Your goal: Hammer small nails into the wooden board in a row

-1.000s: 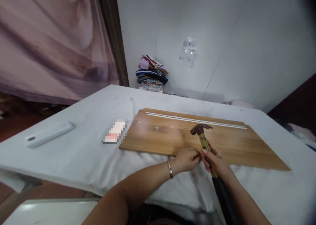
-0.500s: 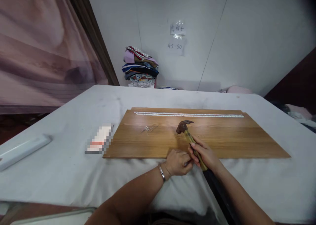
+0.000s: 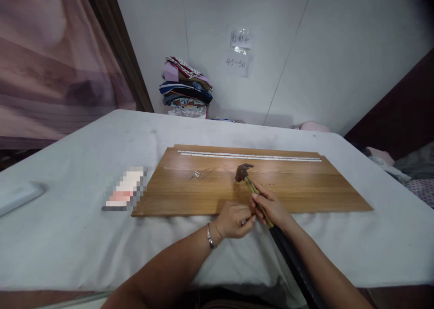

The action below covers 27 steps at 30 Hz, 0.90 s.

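A claw hammer [image 3: 260, 203] with a rusty head, a yellowish upper handle and a black grip is held in my right hand [image 3: 273, 206], fingers wrapped round the yellowish part. Its head hangs over the middle of a wooden board [image 3: 183, 199]. My left hand [image 3: 235, 219], a silver bracelet at its wrist, is curled closed at the board's front edge, close beside the right fingers; what it holds, if anything, is hidden. Several loose nails [image 3: 196, 175] lie in a small heap on the board's left half. A row of small dark dots [image 3: 269, 184] runs right of the hammer head.
Two white measuring strips [image 3: 251, 156] run along the board's back. Left of the board lies a pixelated flat object [image 3: 125, 189], and farther left a white object [image 3: 20, 196]. Folded clothes [image 3: 186, 89] are stacked behind the white-covered table [image 3: 84, 146]. Paper notes [image 3: 240, 53] hang on the wall.
The whole view has shifted, so the board and both hands appear slightly farther left. The right hand still grips the hammer, and the left hand stays closed beside it.
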Available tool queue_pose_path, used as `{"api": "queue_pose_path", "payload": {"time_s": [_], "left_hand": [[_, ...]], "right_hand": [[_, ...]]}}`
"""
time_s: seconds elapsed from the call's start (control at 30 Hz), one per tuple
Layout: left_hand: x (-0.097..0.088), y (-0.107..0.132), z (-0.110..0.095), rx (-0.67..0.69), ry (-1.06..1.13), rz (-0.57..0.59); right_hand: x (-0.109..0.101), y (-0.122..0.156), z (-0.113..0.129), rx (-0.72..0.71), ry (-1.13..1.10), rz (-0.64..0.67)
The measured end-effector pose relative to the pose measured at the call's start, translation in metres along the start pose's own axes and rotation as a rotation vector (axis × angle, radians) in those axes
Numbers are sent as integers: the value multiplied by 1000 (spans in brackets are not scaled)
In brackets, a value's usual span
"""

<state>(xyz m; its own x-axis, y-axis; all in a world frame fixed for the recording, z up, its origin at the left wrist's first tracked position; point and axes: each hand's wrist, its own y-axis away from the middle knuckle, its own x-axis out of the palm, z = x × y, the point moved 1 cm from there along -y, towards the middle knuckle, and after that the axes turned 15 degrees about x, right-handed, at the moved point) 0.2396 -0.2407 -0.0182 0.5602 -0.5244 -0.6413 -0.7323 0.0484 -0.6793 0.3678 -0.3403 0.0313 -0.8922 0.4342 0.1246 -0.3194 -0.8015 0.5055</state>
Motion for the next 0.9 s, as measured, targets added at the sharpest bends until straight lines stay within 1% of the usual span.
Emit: {"api": "queue_pose_path", "payload": {"time_s": [0.1, 0.17, 0.2, 0.27, 0.43, 0.63, 0.73, 0.9], "left_hand": [[-25, -6, 14, -285, -116, -173], [-37, -7, 25, -388, -175, -314], [-41, -7, 30, -421, -193, -356], [-44, -5, 36, -456, -211, -393], [-43, 2, 40, -504, -169, -412], [-42, 4, 44, -665, -37, -507], [-46, 3, 48, -721, 5, -588], [-56, 5, 60, -837, 96, -769]], "right_hand": [[2, 0, 0, 9, 4, -17], [4, -2, -1, 9, -13, -25], [5, -4, -2, 10, -23, -30], [7, -7, -4, 16, -39, -39], [10, -11, -9, 7, -68, -53], [14, -10, -11, -18, -63, -63], [14, -12, -14, -20, -40, -58], [14, -14, -20, -4, -1, -57]]}}
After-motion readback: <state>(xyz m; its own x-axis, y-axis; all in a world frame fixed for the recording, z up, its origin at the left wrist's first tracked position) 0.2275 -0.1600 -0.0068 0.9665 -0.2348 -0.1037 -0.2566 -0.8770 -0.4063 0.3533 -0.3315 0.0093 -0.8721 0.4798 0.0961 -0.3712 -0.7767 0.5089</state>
